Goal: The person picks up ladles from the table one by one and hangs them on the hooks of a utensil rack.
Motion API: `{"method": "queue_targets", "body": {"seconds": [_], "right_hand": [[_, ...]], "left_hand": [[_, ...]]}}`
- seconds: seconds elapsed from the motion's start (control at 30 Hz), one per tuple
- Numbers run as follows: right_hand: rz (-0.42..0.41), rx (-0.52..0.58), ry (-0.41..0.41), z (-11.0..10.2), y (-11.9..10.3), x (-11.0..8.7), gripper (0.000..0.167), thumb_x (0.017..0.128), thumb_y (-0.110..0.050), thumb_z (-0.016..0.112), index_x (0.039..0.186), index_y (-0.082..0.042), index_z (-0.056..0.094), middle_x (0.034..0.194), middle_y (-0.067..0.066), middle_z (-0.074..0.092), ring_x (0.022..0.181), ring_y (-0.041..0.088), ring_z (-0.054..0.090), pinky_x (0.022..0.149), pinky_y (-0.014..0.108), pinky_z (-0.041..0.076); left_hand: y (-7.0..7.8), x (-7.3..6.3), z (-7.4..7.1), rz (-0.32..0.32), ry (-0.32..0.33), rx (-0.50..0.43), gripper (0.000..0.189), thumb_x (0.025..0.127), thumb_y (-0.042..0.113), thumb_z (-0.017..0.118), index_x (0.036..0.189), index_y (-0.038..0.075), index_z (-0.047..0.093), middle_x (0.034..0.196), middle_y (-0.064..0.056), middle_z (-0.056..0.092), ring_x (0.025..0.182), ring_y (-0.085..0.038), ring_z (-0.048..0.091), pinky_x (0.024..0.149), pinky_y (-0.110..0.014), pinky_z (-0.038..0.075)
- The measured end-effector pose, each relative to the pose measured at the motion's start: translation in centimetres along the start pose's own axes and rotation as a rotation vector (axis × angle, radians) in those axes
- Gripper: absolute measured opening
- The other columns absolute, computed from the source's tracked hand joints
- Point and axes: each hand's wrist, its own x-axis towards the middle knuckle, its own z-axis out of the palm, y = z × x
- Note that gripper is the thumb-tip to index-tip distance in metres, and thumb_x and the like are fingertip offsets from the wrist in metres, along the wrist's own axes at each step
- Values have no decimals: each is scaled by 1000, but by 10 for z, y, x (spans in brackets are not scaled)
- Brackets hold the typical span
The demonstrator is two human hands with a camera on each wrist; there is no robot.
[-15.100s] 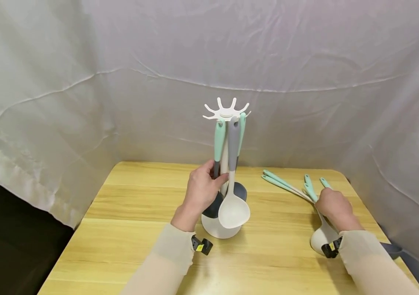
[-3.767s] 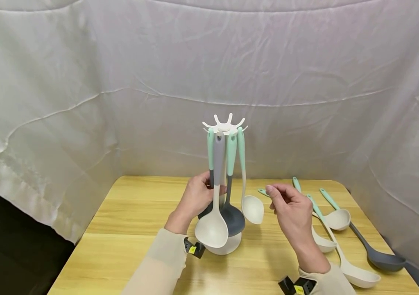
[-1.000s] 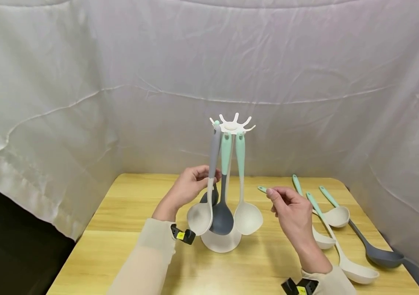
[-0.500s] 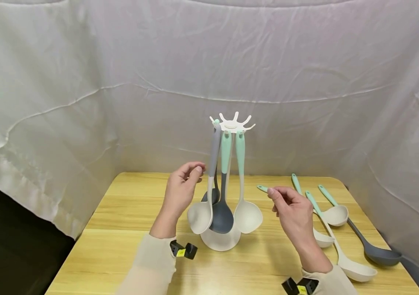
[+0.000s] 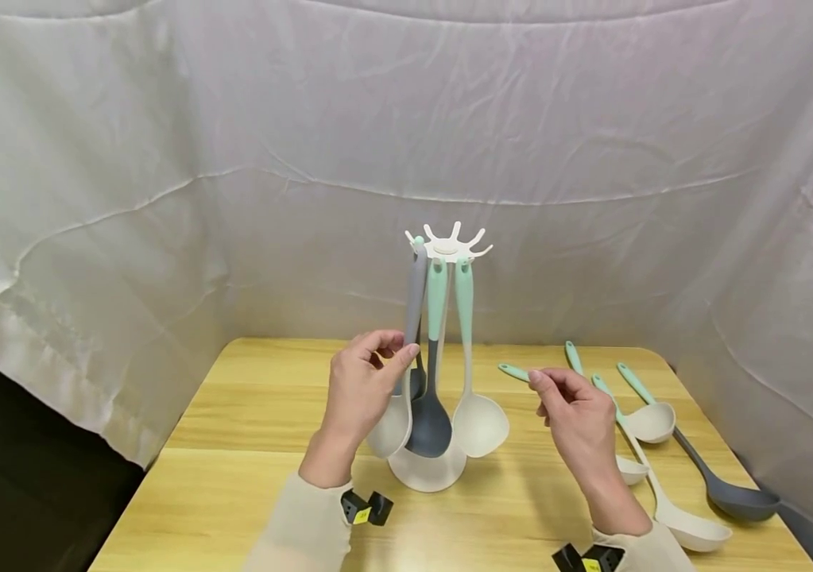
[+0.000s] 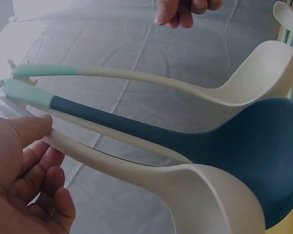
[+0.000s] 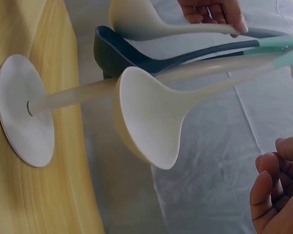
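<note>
A white utensil stand holds several hanging ladles. My left hand pinches the grey-handled white ladle between thumb and fingers, just below its handle. Beside that hangs a dark blue ladle with a mint handle, and to its right a white ladle, also mint-handled. Another dark ladle is partly hidden behind them. Right of the stand, my right hand hovers with loosely curled fingers; the right wrist view shows nothing in them. A mint handle pokes out behind it in the head view.
On the table's right side lie several loose ladles: a white ladle in front, a dark ladle near the right edge, and a white ladle farther back. Grey cloth hangs around the table.
Since the oldest frame, a mint-handled white ladle has joined the stand, which has turned. In the last second my left hand let go at the stand, drew back, then took the grey-handled ladle.
</note>
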Motion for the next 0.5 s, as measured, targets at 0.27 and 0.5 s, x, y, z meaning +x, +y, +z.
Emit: {"method": "queue_targets", "body": {"seconds": [0.27,0.5], "right_hand": [[69,-56,35,-11,17,7,17,100,-23,76,102,-8,80,70,-13,66,57,11,62,52,20,52],[139,-240,5,-37,33,33,30,104,-33,69,111,-5,79,80,-8,72,63,11,67,53,21,53]], "left_hand": [[-2,-1,-2,40,18,58,17,90,22,86,102,10,82,89,-2,72,85,-17,61,68,-23,46],[-1,-1,-1,33,18,51,18,92,24,85,103,11,82,90,-3,72,87,-20,62,69,-24,46]]}}
